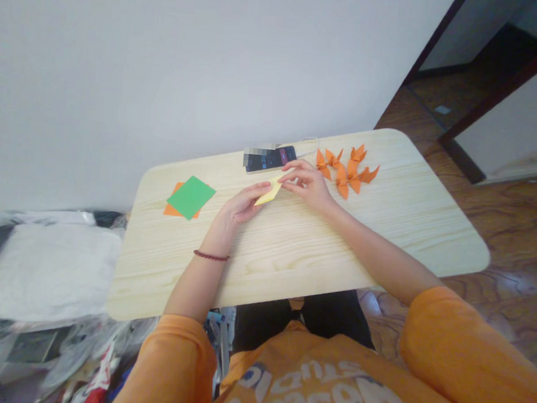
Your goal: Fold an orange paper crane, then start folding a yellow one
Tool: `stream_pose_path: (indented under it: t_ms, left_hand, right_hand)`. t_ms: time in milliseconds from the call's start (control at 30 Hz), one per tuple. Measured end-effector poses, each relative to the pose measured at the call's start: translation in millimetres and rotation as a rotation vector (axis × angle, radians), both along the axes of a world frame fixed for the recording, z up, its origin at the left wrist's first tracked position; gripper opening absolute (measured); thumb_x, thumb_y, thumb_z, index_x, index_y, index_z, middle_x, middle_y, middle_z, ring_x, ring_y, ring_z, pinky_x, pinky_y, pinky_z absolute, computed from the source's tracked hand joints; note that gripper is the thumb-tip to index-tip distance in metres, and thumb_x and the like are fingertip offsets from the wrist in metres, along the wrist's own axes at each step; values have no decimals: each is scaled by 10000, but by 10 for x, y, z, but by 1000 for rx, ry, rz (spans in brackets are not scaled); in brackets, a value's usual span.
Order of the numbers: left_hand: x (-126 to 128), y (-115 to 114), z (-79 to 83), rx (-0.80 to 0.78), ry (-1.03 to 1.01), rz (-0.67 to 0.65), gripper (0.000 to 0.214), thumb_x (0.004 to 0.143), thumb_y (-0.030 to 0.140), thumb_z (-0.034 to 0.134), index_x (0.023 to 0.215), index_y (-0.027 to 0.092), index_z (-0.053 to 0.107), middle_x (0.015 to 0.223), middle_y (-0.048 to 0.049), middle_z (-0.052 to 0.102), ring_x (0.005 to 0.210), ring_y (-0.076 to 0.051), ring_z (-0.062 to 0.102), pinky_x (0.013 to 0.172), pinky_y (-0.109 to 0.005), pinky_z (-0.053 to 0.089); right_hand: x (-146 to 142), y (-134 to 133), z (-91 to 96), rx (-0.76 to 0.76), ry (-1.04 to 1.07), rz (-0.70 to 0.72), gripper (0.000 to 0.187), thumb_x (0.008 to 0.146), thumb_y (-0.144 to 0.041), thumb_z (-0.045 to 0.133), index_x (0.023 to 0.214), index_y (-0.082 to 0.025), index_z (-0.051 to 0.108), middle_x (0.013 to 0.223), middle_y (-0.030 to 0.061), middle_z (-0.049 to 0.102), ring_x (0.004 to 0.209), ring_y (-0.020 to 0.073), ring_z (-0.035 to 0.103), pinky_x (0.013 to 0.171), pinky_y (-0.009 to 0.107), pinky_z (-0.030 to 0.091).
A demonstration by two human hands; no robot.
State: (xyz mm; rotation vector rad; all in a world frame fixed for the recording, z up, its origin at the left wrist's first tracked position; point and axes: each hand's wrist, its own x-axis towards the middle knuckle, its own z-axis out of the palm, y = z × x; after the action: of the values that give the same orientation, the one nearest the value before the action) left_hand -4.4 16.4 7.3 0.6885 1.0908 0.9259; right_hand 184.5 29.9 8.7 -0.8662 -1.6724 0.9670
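Observation:
Between my two hands, a little above the middle of the table, is a piece of folded yellow paper (pixel 270 192). My left hand (pixel 244 204) pinches its left side between thumb and fingers. At the paper's upper right end, the fingertips of my right hand (pixel 308 185) are closed on its edge. The finer folds are too small to make out. Just beyond my hands lies a phone (pixel 270 159) with its screen lit. Several folded orange paper cranes (pixel 346 169) sit in a group to the right of my right hand.
On the table's left part, a green paper square (pixel 191 197) lies over orange paper (pixel 172 209). A white cable (pixel 312 144) runs behind the phone. The pale wooden table (pixel 387 237) stands against a white wall. Bags and a white cushion-like bundle (pixel 50 270) are at the left.

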Motion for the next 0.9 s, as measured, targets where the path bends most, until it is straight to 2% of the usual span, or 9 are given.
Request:
stream_pose_path:
  t_ms: [133, 233, 300, 333, 400, 467, 567, 700, 900]
  left_hand:
    - [14, -14, -29, 101, 10, -10, 194, 605, 232, 823, 767, 175, 734, 886, -57, 725, 823, -160, 676, 755, -260, 562]
    - [29, -22, -6, 291, 128, 148, 286, 677, 422, 770, 806, 169, 734, 901, -64, 738, 920, -201, 680, 821, -309, 552]
    - [42, -33, 29, 439, 261, 289, 402, 774, 554, 635, 803, 166, 736, 869, -75, 742, 937, -215, 677, 828, -321, 538]
    - [51, -43, 46, 494, 303, 306, 431, 797, 571, 595, 809, 165, 738, 873, -79, 742, 942, -215, 676, 839, -320, 529]
    - [77, -72, 64, 588, 381, 242, 366, 744, 515, 681, 836, 167, 742, 898, -77, 741, 898, -203, 678, 828, -302, 518]
    - [112, -105, 52, 649, 436, 200, 369, 615, 377, 815, 914, 175, 734, 921, -69, 738, 841, -186, 674, 799, -287, 514]
    - [163, -138, 6, 635, 415, 223, 348, 624, 301, 803, 939, 181, 720, 874, -59, 730, 765, -165, 667, 740, -278, 514]
    - [185, -135, -26, 579, 376, 281, 402, 625, 288, 799, 1001, 191, 695, 739, -26, 706, 666, -151, 652, 666, -263, 511]
    - [96, -53, -73, 519, 337, 381, 471, 598, 314, 814, 1032, 191, 682, 738, -21, 715, 655, -149, 663, 649, -257, 519]
  right_hand:
    - [7, 12, -20, 37, -27, -24, 117, 779, -326, 680, 761, -219, 724, 930, 67, 653, 744, 160, 508, 588, 285, 342]
    - [23, 45, -38, 40, -77, -92, 110, 784, -293, 659, 729, -204, 693, 794, 49, 630, 714, 161, 480, 623, 293, 342]
    - [29, 61, -44, 28, -132, -125, 98, 764, -256, 658, 686, -198, 668, 694, 27, 574, 690, 158, 457, 644, 295, 339]
    - [29, 64, -47, 23, -157, -128, 95, 753, -237, 656, 667, -196, 657, 661, 16, 545, 682, 156, 448, 650, 294, 337]
    - [24, 62, -54, 19, -184, -106, 96, 735, -216, 652, 642, -195, 645, 632, 4, 507, 674, 152, 440, 652, 291, 332]
    - [14, 54, -62, 23, -186, -65, 98, 731, -220, 645, 637, -194, 644, 639, 4, 505, 676, 149, 441, 645, 287, 326]
    - [-2, 49, -68, -4, -187, -28, 93, 717, -237, 646, 635, -194, 648, 634, -1, 501, 657, 139, 431, 618, 276, 310]
    - [-2, 74, -38, -121, -159, -15, 89, 684, -243, 652, 619, -183, 645, 616, -12, 525, 603, 116, 401, 578, 263, 278]
    - [80, 172, -37, -174, -129, -66, 66, 656, -185, 617, 598, -164, 642, 548, -28, 487, 562, 100, 371, 560, 260, 256]
